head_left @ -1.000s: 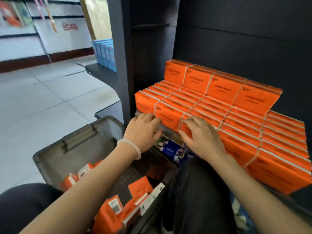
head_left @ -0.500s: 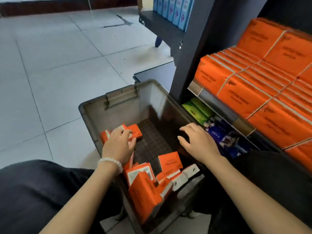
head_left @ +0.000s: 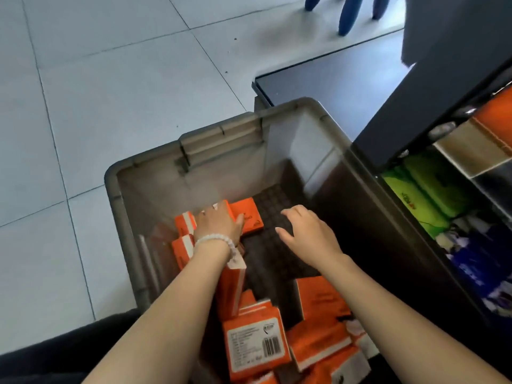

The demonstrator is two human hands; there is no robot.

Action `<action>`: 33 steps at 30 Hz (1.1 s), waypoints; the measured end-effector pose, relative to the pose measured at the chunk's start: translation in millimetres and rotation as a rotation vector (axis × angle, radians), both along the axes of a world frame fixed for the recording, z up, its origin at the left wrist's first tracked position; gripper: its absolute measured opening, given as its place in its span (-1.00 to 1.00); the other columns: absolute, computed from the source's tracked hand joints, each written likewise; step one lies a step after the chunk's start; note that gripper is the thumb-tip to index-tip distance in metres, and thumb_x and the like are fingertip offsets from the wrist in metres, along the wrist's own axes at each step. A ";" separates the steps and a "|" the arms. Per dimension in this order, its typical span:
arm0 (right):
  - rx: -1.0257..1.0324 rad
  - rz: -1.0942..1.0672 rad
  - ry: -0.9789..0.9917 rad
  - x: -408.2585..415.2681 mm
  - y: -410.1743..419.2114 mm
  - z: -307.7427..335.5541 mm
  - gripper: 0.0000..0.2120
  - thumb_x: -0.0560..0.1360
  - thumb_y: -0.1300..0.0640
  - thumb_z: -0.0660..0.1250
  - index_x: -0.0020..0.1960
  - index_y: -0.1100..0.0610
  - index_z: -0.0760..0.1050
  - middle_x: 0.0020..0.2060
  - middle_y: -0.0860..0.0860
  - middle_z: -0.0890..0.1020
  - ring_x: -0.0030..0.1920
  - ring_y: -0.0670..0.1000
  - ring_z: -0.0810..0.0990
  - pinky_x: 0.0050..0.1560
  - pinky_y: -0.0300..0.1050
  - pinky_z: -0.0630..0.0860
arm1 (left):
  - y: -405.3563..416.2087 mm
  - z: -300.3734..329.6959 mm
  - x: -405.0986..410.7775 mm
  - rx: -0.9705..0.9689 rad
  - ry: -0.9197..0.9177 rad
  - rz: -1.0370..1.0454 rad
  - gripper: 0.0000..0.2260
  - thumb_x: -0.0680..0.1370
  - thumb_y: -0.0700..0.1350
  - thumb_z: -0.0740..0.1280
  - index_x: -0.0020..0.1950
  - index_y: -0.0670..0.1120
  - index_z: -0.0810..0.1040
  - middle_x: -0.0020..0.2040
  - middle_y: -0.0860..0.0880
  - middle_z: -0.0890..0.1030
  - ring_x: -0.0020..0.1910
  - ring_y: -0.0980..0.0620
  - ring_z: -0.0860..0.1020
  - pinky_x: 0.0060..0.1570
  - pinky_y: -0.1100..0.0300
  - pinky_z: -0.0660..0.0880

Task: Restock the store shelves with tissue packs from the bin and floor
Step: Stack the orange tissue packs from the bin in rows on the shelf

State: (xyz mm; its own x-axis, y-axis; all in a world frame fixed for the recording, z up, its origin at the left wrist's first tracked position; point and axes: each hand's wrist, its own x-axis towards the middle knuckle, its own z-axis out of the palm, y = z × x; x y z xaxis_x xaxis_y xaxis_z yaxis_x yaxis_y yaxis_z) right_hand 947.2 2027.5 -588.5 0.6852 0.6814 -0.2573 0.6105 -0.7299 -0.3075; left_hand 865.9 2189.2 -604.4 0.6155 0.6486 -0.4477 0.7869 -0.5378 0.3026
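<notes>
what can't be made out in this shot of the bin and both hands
Head view only:
- Left hand fingertips: hidden behind the orange packs it touches, so the grip is unclear.
- Label text on the near pack: too blurred to read.
- Upper shelf: cut off by the right edge.
- Right hand hovers, holding nothing.

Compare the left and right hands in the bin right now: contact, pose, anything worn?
The left hand rests on orange tissue packs at the far left of the bin, thumb against one; the right hand hovers over bare bin floor, fingers loosely curled, holding nothing. The left wrist wears a white bead bracelet; the right is bare. Both reach palm-down into the bin.
</notes>
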 end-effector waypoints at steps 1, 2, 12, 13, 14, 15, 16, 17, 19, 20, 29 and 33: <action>-0.014 -0.002 0.020 6.2 7.5 -13.8 -0.54 0.56 -0.09 0.20 0.40 0.07 0.32 0.29 0.00 0.42 0.27 0.06 0.41 0.17 -0.03 0.42 | 3.6 -12.0 5.6 -0.032 0.014 0.021 -0.56 0.56 0.12 0.19 0.32 -0.13 0.36 0.30 -0.25 0.40 0.30 -0.24 0.35 0.25 -0.02 0.32; -0.034 -0.003 0.039 11.4 13.8 -26.9 -0.53 0.56 -0.09 0.20 0.40 0.07 0.30 0.30 0.00 0.40 0.28 0.07 0.40 0.17 -0.02 0.42 | 6.4 -20.9 9.1 -0.065 0.033 0.050 -0.54 0.55 0.13 0.20 0.34 -0.13 0.34 0.32 -0.25 0.37 0.31 -0.25 0.34 0.27 -0.03 0.30; -0.014 0.090 0.312 35.8 66.9 -126.6 -0.20 0.44 -0.08 0.38 0.53 0.01 0.03 0.54 -0.04 -0.02 0.41 0.16 0.28 0.36 0.02 0.29 | 20.0 -73.3 18.8 -0.094 0.163 0.141 -0.44 0.53 0.24 0.12 0.47 0.05 0.19 0.46 -0.15 0.20 0.41 -0.29 0.17 0.40 -0.10 0.12; -0.014 0.112 0.319 36.4 70.5 -131.7 -0.21 0.44 -0.08 0.38 0.53 0.01 0.04 0.54 -0.04 -0.04 0.41 0.16 0.28 0.36 0.02 0.29 | 19.5 -72.6 18.5 -0.099 0.165 0.150 -0.44 0.52 0.24 0.13 0.48 0.07 0.18 0.47 -0.14 0.17 0.41 -0.30 0.15 0.40 -0.11 0.12; -0.018 0.126 0.329 36.5 73.4 -136.4 -0.21 0.44 -0.09 0.38 0.53 0.01 0.06 0.54 -0.05 -0.06 0.42 0.16 0.27 0.36 0.02 0.29 | 19.4 -71.8 18.2 -0.098 0.168 0.153 -0.44 0.52 0.24 0.13 0.48 0.08 0.17 0.48 -0.13 0.16 0.41 -0.31 0.14 0.40 -0.11 0.13; -0.018 0.126 0.343 36.9 75.4 -140.0 -0.22 0.44 -0.10 0.37 0.53 0.01 0.07 0.54 -0.05 -0.06 0.42 0.14 0.26 0.36 0.01 0.29 | 20.1 -72.4 18.3 -0.097 0.167 0.152 -0.43 0.52 0.25 0.13 0.48 0.08 0.17 0.48 -0.13 0.15 0.41 -0.32 0.14 0.40 -0.12 0.13; -0.018 0.117 0.355 37.1 75.8 -142.7 -0.22 0.44 -0.10 0.37 0.53 0.01 0.08 0.54 -0.06 -0.05 0.43 0.12 0.25 0.37 -0.01 0.29 | 20.5 -72.6 18.2 -0.095 0.166 0.147 -0.43 0.52 0.25 0.12 0.49 0.09 0.17 0.48 -0.12 0.15 0.41 -0.33 0.14 0.40 -0.12 0.13; -0.018 0.107 0.355 37.2 75.8 -143.6 -0.23 0.44 -0.11 0.37 0.53 0.01 0.09 0.54 -0.06 -0.02 0.44 0.10 0.25 0.36 -0.03 0.28 | 21.1 -72.8 18.3 -0.094 0.165 0.140 -0.43 0.52 0.26 0.12 0.49 0.09 0.17 0.48 -0.11 0.16 0.41 -0.33 0.14 0.39 -0.13 0.13; -0.028 0.095 0.315 37.2 72.8 -142.9 -0.30 0.46 -0.12 0.34 0.51 0.01 0.14 0.53 -0.06 0.04 0.44 0.07 0.23 0.35 -0.04 0.26 | 20.6 -73.1 18.1 -0.101 0.158 0.128 -0.43 0.52 0.26 0.13 0.48 0.10 0.17 0.48 -0.08 0.15 0.41 -0.32 0.13 0.39 -0.13 0.14; -0.033 0.081 0.299 37.0 69.6 -141.4 -0.34 0.48 -0.12 0.32 0.50 -0.01 0.18 0.53 -0.06 0.06 0.45 0.07 0.22 0.36 -0.05 0.25 | 19.5 -72.8 17.8 -0.114 0.147 0.128 -0.44 0.52 0.25 0.14 0.48 0.11 0.17 0.48 -0.06 0.15 0.42 -0.31 0.12 0.38 -0.14 0.15; -0.173 -0.139 0.245 19.3 -2.6 -123.2 -0.49 0.53 -0.24 0.17 0.43 -0.11 0.30 0.51 -0.02 0.11 0.45 0.08 0.20 0.35 -0.02 0.27 | 2.4 -56.5 21.6 -0.141 0.028 0.130 -0.49 0.51 0.19 0.21 0.43 0.08 0.27 0.39 -0.10 0.25 0.34 -0.26 0.24 0.34 -0.06 0.20; -0.183 -0.207 0.238 14.3 -16.7 -119.1 -0.46 0.49 -0.23 0.25 0.36 0.06 0.40 0.50 0.02 0.12 0.42 0.12 0.24 0.30 0.02 0.34 | 0.8 -51.6 23.8 -0.122 0.046 0.085 -0.45 0.48 0.18 0.28 0.42 0.05 0.27 0.39 -0.10 0.23 0.35 -0.25 0.23 0.32 -0.06 0.23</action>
